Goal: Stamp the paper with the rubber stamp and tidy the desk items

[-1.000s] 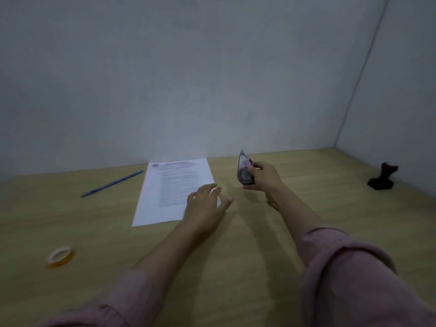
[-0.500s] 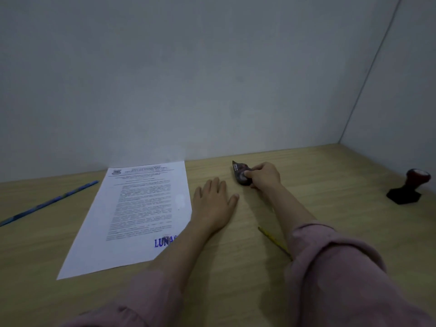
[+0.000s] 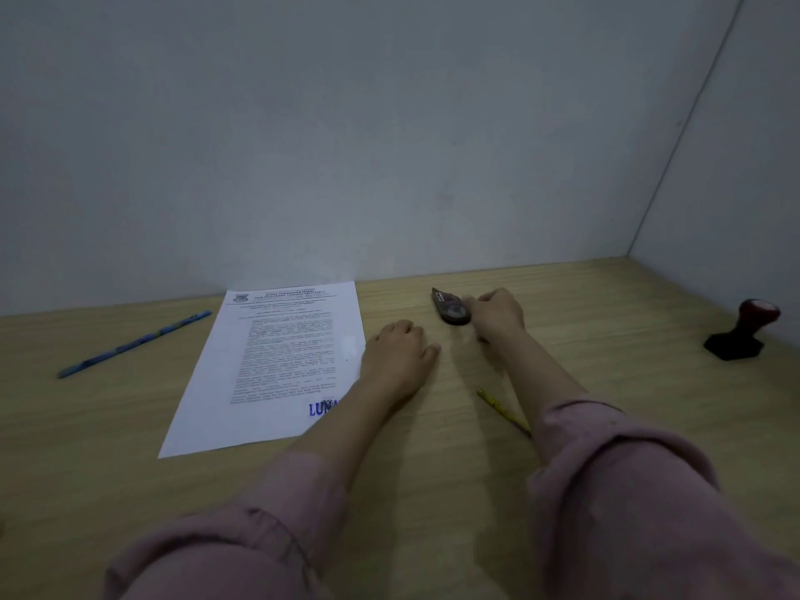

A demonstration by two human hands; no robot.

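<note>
A printed paper (image 3: 277,365) lies on the wooden desk (image 3: 86,469), with a blue stamp mark (image 3: 322,407) at its lower right, partly hidden by my left forearm. My left hand (image 3: 398,357) rests flat and open on the desk at the paper's right edge. A dark correction tape dispenser (image 3: 450,307) lies on the desk near the back wall; my right hand (image 3: 495,313) touches its right end with curled fingers. The rubber stamp (image 3: 742,335), black base and red-topped handle, stands far right by the side wall.
A blue pen (image 3: 134,344) lies at the left of the paper. A yellow pencil (image 3: 504,411) lies by my right forearm. Grey walls close off the desk at the back and at the right.
My right hand brought the correction tape dispenser down from the air onto the desk near the back wall. The view shifted closer; the tape roll at the left is out of frame.
</note>
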